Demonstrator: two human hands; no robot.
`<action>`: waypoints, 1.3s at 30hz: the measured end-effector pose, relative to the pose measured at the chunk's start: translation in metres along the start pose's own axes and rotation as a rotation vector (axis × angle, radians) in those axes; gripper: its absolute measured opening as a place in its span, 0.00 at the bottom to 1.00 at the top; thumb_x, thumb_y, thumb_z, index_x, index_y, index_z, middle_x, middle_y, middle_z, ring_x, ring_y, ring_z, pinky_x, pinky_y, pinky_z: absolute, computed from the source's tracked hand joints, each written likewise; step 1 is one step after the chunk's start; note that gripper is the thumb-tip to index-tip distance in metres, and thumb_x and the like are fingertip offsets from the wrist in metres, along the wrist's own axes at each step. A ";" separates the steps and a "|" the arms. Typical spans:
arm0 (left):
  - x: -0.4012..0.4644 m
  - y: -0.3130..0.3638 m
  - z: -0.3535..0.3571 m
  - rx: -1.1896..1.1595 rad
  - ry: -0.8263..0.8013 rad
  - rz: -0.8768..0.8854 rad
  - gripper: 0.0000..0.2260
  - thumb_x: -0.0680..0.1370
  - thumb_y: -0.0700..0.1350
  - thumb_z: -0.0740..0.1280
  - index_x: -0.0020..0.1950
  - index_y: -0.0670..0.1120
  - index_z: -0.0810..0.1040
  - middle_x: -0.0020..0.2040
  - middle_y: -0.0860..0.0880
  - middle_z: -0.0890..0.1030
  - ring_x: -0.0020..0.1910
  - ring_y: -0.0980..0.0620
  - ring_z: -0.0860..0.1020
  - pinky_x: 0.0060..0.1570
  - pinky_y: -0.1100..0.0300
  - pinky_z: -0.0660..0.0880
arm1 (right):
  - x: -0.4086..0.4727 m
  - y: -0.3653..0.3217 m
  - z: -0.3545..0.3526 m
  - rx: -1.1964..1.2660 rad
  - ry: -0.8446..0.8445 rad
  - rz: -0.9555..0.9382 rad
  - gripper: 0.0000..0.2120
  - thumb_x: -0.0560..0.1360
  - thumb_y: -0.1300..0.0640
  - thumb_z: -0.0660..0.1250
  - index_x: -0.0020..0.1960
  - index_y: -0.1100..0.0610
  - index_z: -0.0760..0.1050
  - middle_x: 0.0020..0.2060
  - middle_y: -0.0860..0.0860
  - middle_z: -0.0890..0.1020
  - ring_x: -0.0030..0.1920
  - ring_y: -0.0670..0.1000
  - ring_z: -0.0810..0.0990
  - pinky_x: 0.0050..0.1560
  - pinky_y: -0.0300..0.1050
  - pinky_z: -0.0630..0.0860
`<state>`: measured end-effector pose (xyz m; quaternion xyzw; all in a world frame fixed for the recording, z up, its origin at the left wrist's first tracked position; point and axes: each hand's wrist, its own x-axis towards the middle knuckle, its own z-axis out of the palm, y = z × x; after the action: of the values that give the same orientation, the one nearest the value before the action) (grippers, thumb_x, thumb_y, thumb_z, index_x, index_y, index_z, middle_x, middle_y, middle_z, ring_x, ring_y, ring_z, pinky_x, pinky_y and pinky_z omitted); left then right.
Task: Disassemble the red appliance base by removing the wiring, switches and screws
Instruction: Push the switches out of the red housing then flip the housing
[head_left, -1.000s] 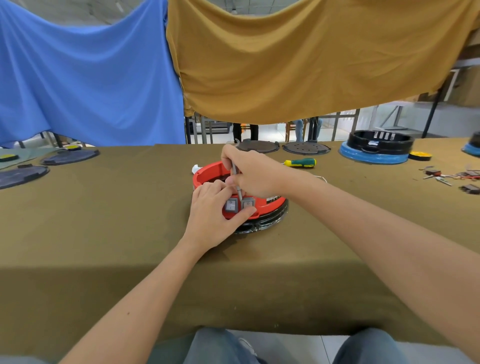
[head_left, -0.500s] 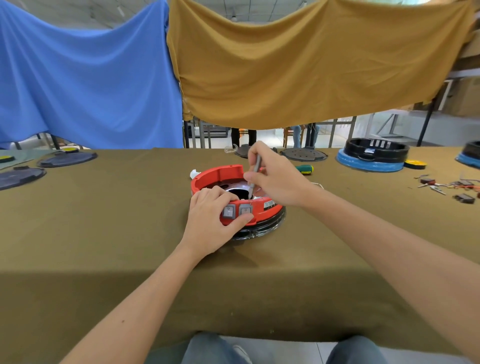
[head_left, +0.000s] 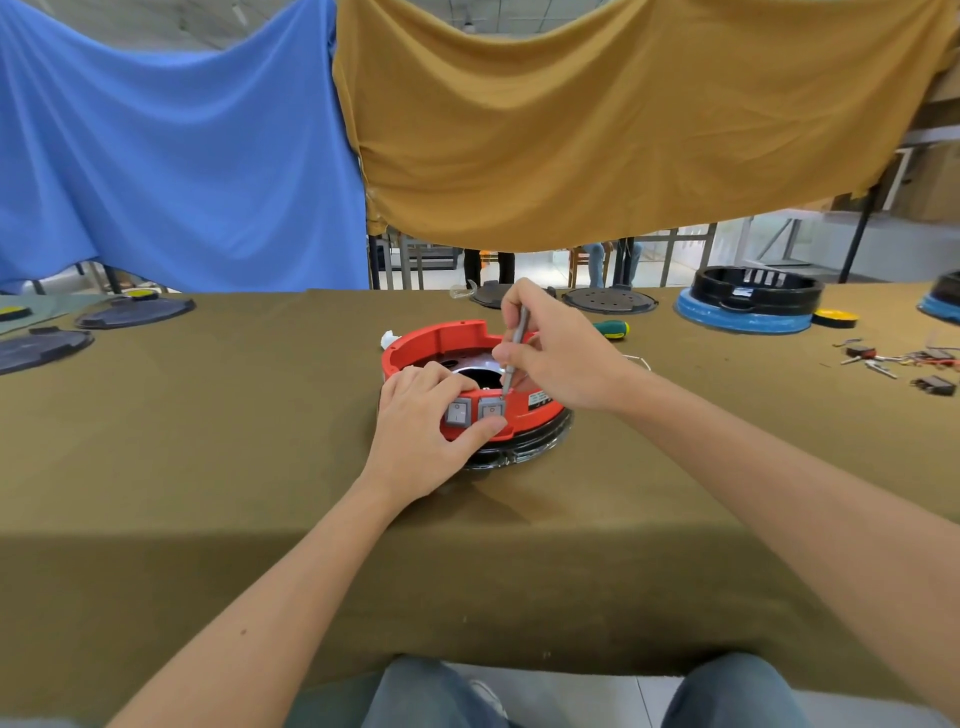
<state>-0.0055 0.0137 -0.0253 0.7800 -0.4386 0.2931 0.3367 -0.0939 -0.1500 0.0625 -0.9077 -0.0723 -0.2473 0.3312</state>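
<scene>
red appliance base (head_left: 441, 338) sits mid-worktop (head_left: 208, 441) on a black ring. two grey switches (head_left: 475, 412) remain seated in its front wall. right hand (head_left: 561, 358) pinches a thin metal tool (head_left: 514, 353); its tip has come down from inside the rim to the right switch's top edge, likely prying. left hand (head_left: 421, 421) clamps the wall. wiring hidden.

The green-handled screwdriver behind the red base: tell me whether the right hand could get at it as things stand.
Probably yes, but not at once. The green-handled screwdriver lies in the open on the cloth just beyond the right hand, with nothing over it. That hand is pinching a thin grey tool against the red base, so it would have to put that down first.
</scene>
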 end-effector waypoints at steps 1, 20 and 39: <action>0.000 0.000 0.000 -0.003 -0.002 0.000 0.24 0.72 0.67 0.62 0.54 0.49 0.79 0.48 0.55 0.75 0.52 0.53 0.71 0.61 0.60 0.58 | 0.003 -0.001 0.000 -0.033 -0.020 0.003 0.14 0.80 0.62 0.66 0.46 0.49 0.63 0.40 0.57 0.79 0.36 0.53 0.84 0.37 0.49 0.83; -0.001 0.000 -0.002 -0.025 -0.019 0.008 0.24 0.73 0.66 0.62 0.54 0.49 0.79 0.49 0.54 0.75 0.52 0.53 0.72 0.63 0.57 0.61 | 0.020 -0.007 -0.001 -0.033 -0.143 0.098 0.11 0.80 0.61 0.65 0.47 0.51 0.64 0.40 0.59 0.80 0.36 0.57 0.85 0.38 0.51 0.84; 0.000 0.001 -0.001 -0.007 -0.013 0.010 0.23 0.73 0.66 0.63 0.53 0.49 0.79 0.48 0.54 0.75 0.52 0.53 0.72 0.61 0.60 0.58 | -0.009 0.005 0.010 0.035 0.065 -0.027 0.17 0.80 0.64 0.65 0.45 0.44 0.62 0.37 0.50 0.78 0.34 0.46 0.81 0.40 0.50 0.83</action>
<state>-0.0063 0.0141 -0.0242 0.7784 -0.4458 0.2881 0.3352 -0.0966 -0.1467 0.0483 -0.8921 -0.0781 -0.2800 0.3458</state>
